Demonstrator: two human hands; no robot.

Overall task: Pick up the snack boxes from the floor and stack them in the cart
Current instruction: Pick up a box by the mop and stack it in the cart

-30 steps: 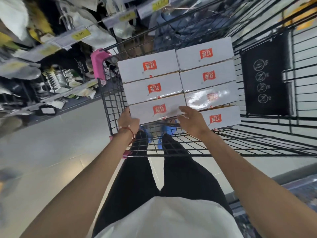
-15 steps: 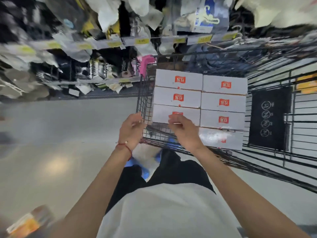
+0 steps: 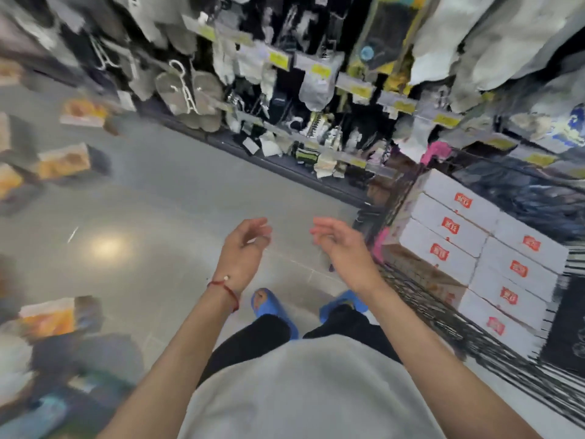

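Several white snack boxes (image 3: 449,224) with red labels lie stacked in two rows inside the black wire cart (image 3: 421,293) at the right. More snack boxes, orange and blurred, lie on the grey floor at the left: one (image 3: 65,161) far left, one (image 3: 84,112) farther back, one (image 3: 47,318) near my feet. My left hand (image 3: 243,248) and my right hand (image 3: 340,245) hang over the floor left of the cart, fingers loosely curled, both holding nothing.
A shelf rack (image 3: 285,99) of hanging socks and slippers with yellow price tags runs across the back. The cart has pink corner guards (image 3: 438,152). My feet in blue slippers (image 3: 272,307) stand on the glossy floor beside the cart.
Both hands have let go of the box in the cart and pulled back. My view has swung left, so the cart is now at the right and floor boxes appear.
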